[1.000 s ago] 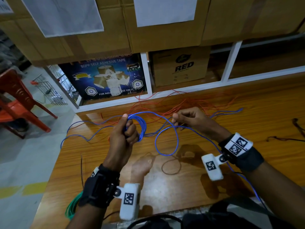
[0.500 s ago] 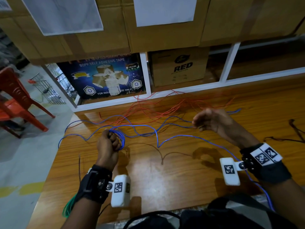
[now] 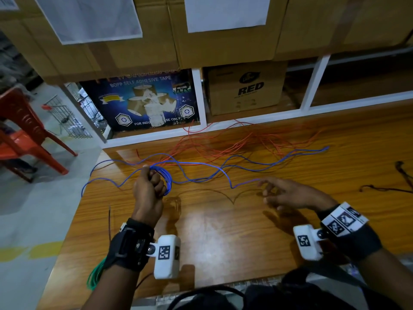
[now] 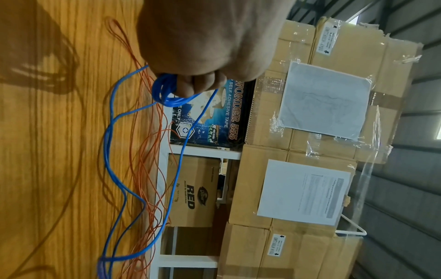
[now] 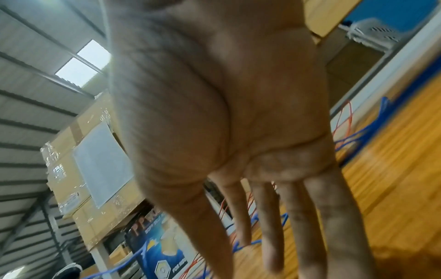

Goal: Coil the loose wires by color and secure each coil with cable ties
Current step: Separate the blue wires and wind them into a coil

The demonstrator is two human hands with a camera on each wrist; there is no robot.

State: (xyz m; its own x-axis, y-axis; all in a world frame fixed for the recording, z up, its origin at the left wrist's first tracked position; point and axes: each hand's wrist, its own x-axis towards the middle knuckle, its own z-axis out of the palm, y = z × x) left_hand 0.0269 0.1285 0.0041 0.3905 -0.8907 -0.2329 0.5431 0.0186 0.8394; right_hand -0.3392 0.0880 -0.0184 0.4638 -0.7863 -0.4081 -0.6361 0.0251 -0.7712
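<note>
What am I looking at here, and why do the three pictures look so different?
No machine here: a person works with bare hands and wears three cameras. The wide picture comes from the head, looking down at a wooden table. The other two come from cameras strapped to each wrist, so each shows mostly its own hand close up.

The left hand grips a small coil of blue wire; the left wrist view shows its fingers curled round it. The right hand is open above the table and holds nothing. Loose blue wire trails across the table, with tangled orange wires behind it and cardboard boxes beyond.
</note>
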